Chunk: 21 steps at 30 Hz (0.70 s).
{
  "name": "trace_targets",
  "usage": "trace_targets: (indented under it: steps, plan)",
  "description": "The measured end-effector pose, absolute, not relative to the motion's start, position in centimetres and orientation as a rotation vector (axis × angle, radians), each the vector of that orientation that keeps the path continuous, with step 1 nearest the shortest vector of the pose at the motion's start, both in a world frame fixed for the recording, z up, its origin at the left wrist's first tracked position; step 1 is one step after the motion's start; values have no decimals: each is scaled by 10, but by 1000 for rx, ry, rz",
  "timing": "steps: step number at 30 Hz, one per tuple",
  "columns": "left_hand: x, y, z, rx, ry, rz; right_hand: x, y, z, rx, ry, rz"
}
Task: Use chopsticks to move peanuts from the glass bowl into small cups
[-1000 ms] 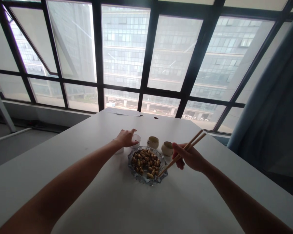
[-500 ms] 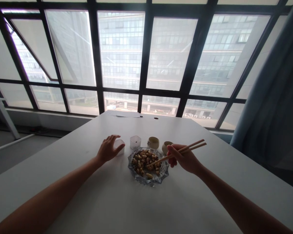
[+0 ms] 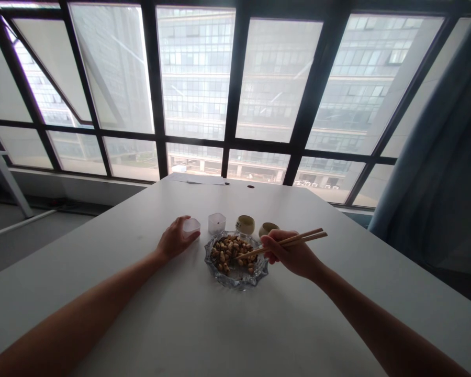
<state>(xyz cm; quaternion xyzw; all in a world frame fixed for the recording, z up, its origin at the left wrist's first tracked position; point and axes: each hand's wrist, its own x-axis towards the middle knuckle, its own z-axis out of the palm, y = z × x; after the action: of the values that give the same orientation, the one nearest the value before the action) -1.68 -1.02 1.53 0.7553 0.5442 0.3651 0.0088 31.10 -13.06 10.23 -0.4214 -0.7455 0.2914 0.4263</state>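
Observation:
My left hand (image 3: 175, 239) is curled around a small translucent white cup (image 3: 191, 226), thumb on the near side and fingers on the far side. A pair of wooden chopsticks (image 3: 306, 236) is gripped in my right hand (image 3: 288, 252). Their tips reach left into a scalloped clear glass bowl (image 3: 237, 283), among peanuts in the shell (image 3: 228, 247). Whether the tips pinch a peanut cannot be made out. The peanuts lie mostly toward the far side of the bowl, with bare glass at the near side.
Behind the bowl stand a second translucent cup (image 3: 217, 224) with a dark speck, a beige cup (image 3: 245, 224) with dark marks, and another beige cup (image 3: 268, 228) partly near my right hand. Paper (image 3: 196, 179) lies at the white table's (image 3: 235, 330) far end, before windows.
My left fingers have closed in around the cup. The chopstick tips have shifted slightly within the peanuts, and the peanut at the bowl's near side no longer shows there. The view has tilted slightly.

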Motion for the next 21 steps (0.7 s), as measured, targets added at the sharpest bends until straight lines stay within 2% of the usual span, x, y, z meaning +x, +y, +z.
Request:
trace_targets:
  steps: [6, 15, 21]
  plan:
    - [-17, -8, 13, 2357, 1703, 1134, 301, -136, 96, -1102, -1823, 1021]
    - [-16, -10, 15, 2354, 1710, 1135, 294, -131, 77, -1049, -1849, 614]
    - [-17, -8, 12, 2357, 1692, 1148, 299, -130, 85, -1035, -1682, 642]
